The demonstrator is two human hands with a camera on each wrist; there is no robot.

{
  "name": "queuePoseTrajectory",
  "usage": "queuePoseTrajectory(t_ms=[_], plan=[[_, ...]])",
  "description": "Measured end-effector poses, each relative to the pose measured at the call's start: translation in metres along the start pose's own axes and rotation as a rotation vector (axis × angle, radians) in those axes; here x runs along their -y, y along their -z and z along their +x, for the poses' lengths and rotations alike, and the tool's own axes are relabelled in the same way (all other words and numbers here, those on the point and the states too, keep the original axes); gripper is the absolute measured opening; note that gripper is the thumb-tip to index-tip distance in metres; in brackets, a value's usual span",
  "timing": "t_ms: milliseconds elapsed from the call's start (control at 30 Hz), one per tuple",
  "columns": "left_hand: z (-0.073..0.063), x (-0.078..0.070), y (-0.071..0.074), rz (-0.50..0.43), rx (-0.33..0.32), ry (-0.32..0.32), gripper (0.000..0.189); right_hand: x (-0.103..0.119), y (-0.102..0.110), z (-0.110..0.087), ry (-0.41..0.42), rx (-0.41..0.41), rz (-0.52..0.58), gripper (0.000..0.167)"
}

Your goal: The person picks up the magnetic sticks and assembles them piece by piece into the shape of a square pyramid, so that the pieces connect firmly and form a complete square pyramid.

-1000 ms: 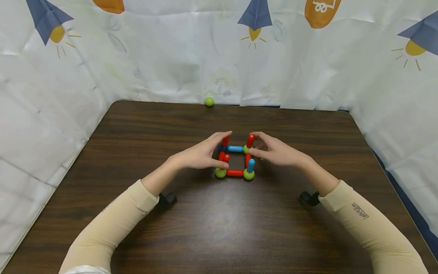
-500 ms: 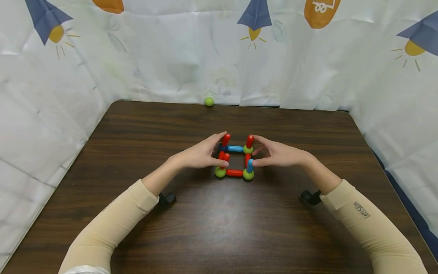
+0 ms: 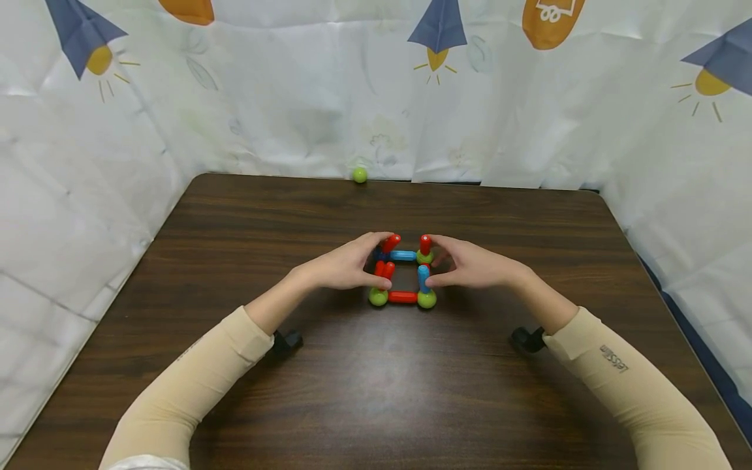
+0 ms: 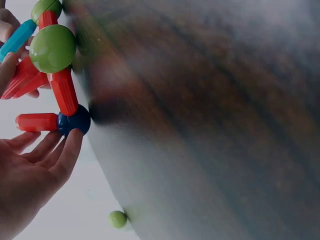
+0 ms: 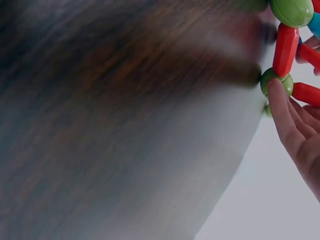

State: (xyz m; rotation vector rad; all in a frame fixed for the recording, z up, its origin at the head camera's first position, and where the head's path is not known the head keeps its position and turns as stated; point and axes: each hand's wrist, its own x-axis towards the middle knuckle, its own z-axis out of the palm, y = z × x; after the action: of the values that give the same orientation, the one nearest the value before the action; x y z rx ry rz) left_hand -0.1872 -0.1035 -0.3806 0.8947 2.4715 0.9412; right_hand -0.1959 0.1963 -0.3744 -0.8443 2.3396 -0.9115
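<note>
A square of magnetic rods and balls [image 3: 403,297] sits mid-table, with a rod rising from each corner. My left hand [image 3: 343,262] spans its left side, thumb by the front red rod [image 3: 388,269] and fingers by the rear red rod [image 3: 391,243], which leans inward. In the left wrist view those fingertips touch a navy ball [image 4: 75,121]. My right hand [image 3: 484,264] spans the other side: its thumb is at the upright blue rod [image 3: 423,277], its index finger at the rear right red rod [image 3: 425,245]. The right wrist view has a fingertip over a green ball [image 5: 287,86].
A loose green ball [image 3: 360,174] lies at the far edge of the dark wooden table [image 3: 376,398]. Behind it hangs a white patterned curtain [image 3: 264,98]. Black wrist cameras [image 3: 286,343] show below both forearms.
My right thumb has gone from the rear green ball to the blue rod. The right side's uprights have shifted left at their tops; the rear left red rod now leans further right.
</note>
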Motion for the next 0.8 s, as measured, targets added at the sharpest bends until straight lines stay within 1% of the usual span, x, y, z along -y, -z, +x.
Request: queuePoseTrajectory(t_ms=[267, 367, 500, 633, 700, 800], plan=[[0.006, 0.002, -0.003, 0.005, 0.001, -0.042, 0.09, 0.006, -0.003, 0.006, 0.031, 0.009, -0.018, 0.091], [0.007, 0.002, -0.004, 0.005, 0.003, -0.041, 0.089, 0.008, -0.004, 0.008, 0.029, 0.003, -0.029, 0.093], [0.006, 0.003, -0.004, 0.022, -0.007, -0.035, 0.089, 0.008, -0.006, 0.012, 0.049, -0.016, -0.037, 0.088], [0.004, 0.001, -0.004, 0.06, -0.033, -0.016, 0.087, 0.007, -0.008, 0.014, 0.063, -0.04, -0.039, 0.088], [0.004, 0.0, -0.004, 0.077, -0.052, -0.009, 0.086, 0.006, -0.008, 0.015, 0.06, -0.05, -0.04, 0.093], [0.004, 0.0, -0.004, 0.08, -0.087, -0.033, 0.083, 0.007, -0.008, 0.015, 0.055, -0.065, -0.039, 0.097]])
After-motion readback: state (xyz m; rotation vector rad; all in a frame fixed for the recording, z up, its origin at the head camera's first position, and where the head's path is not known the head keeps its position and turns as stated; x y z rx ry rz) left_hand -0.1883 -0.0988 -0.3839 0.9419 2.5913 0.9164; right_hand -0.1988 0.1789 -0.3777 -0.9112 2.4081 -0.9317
